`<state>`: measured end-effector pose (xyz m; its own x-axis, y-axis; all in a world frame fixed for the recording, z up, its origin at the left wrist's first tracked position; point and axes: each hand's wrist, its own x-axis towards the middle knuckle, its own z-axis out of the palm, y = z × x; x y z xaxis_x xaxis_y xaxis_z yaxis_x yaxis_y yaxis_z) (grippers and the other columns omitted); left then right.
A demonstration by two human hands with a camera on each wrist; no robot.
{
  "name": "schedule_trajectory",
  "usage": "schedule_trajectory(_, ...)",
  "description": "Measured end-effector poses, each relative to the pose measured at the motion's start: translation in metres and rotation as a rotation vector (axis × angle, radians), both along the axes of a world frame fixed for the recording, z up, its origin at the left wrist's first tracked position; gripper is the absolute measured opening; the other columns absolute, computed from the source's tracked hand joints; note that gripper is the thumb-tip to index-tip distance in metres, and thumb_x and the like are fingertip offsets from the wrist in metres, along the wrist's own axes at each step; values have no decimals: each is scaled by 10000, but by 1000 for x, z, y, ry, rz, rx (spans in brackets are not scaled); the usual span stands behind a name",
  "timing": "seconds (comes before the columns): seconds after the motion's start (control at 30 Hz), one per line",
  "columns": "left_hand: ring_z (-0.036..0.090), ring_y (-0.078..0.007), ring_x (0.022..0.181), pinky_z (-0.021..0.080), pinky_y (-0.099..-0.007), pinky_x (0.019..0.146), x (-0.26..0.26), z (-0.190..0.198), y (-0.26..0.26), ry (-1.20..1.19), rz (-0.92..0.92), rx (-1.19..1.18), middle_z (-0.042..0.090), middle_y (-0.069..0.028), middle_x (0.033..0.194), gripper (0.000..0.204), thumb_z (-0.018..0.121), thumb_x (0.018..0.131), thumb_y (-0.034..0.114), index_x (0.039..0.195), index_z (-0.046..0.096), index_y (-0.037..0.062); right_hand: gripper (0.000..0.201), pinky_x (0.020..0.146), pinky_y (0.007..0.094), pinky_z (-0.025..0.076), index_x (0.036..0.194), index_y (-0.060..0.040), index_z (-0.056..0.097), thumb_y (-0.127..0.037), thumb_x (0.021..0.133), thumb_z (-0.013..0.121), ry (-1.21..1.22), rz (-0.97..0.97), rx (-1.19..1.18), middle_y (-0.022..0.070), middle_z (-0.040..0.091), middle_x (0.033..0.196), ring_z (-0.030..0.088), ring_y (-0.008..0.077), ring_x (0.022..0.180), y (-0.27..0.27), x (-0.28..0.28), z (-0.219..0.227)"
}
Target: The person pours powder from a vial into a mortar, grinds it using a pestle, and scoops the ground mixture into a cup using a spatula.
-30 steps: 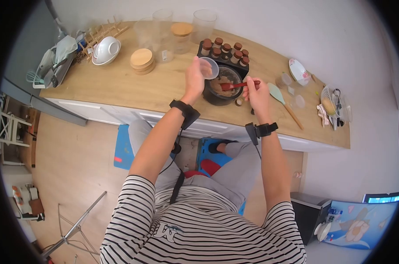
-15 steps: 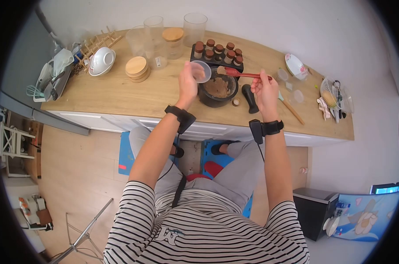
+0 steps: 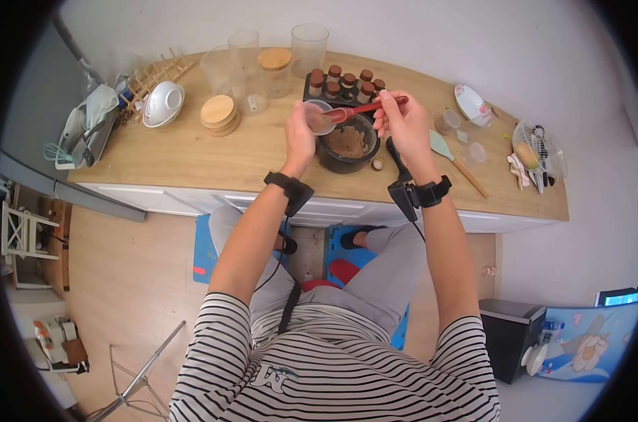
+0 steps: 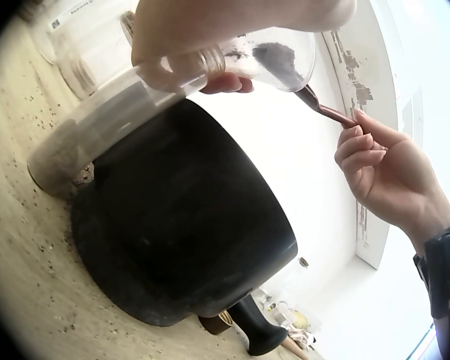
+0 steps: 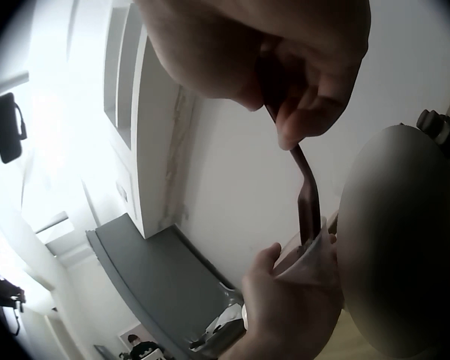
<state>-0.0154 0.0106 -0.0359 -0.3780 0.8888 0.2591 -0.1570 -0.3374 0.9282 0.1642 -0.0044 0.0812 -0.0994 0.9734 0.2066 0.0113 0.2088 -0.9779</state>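
My left hand (image 3: 300,143) grips a small clear plastic cup (image 3: 321,119), tilted beside the black mortar (image 3: 341,163). My right hand (image 3: 406,126) pinches the handle of a red spatula (image 3: 364,108), whose head lies inside the cup. In the left wrist view, brown matter coats the spatula head (image 4: 277,61) within the cup. Brown paste (image 3: 348,142) sits in the mortar below. The right wrist view has the spatula (image 5: 308,202) entering the cup (image 5: 312,264) held by my left hand (image 5: 289,309). A black pestle (image 3: 396,160) lies right of the mortar.
Behind the mortar stands a black rack of spice jars (image 3: 332,90). Glass containers (image 3: 310,48) and a wooden-lidded jar (image 3: 220,114) are to the left. A green spatula (image 3: 442,145), a floral bowl (image 3: 471,103) and a wire basket (image 3: 532,143) lie right on the counter (image 3: 157,151).
The right hand lifted the red spatula out of the mortar with brown paste on it, then moved left, bringing its head into the cup. The cup stays in the left hand.
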Motion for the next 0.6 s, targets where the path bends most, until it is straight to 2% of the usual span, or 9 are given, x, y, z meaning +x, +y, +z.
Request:
schedule_trajectory(0.17,587,-180,693,448,-320,683,1,1,0,-67,-58,38,658,-92,750,595,242,1043,384,819,631,-7,209,498,233,463,914,0,599,-203,964,594,-157,33,108,56,615,706,584,101,563,-9,-9,13)
schedule_trajectory(0.23,592,-184,693,452,-318,685,-2,-2,1,-53,-66,10,660,-98,751,595,238,1042,385,827,631,-6,176,535,260,467,906,-1,607,-173,945,611,-317,13,247,68,631,708,594,118,577,-14,-14,16)
schedule_trajectory(0.33,596,-187,686,455,-314,676,-2,0,0,-38,-70,-18,664,-108,753,597,231,1042,388,841,632,-7,142,581,285,472,897,-2,613,-141,922,627,-419,13,355,85,644,724,607,146,606,-22,-20,20)
schedule_trajectory(0.4,594,-185,677,454,-312,664,-1,2,-2,-38,-67,-17,666,-113,755,599,229,1042,390,849,632,-7,128,594,289,473,896,-3,615,-128,913,633,-447,45,379,94,646,729,611,163,619,-29,-26,18)
schedule_trajectory(0.47,617,-177,753,477,-300,741,0,5,-3,-66,-88,24,657,-96,781,557,244,1046,399,901,612,7,108,601,294,476,889,2,615,-101,896,648,-462,109,412,117,653,744,617,190,634,-30,-29,13)
schedule_trajectory(0.5,617,-177,753,477,-300,741,-1,7,-5,-66,-88,24,657,-96,781,557,244,1046,399,901,612,7,108,601,294,476,889,2,615,-101,896,648,-462,109,412,117,653,744,617,190,634,-29,-29,10)
schedule_trajectory(0.57,617,-181,779,478,-310,746,-3,8,-7,-37,-120,-35,661,-104,814,559,239,1046,398,900,613,9,109,596,289,477,891,7,612,-93,888,656,-372,-14,402,126,650,743,618,202,634,-29,-31,8)
schedule_trajectory(0.6,617,-181,779,478,-310,746,-3,8,-7,-38,-120,-34,661,-104,814,559,239,1046,398,900,613,9,109,596,289,477,891,7,612,-93,888,656,-373,-14,402,126,650,743,618,202,634,-31,-31,9)
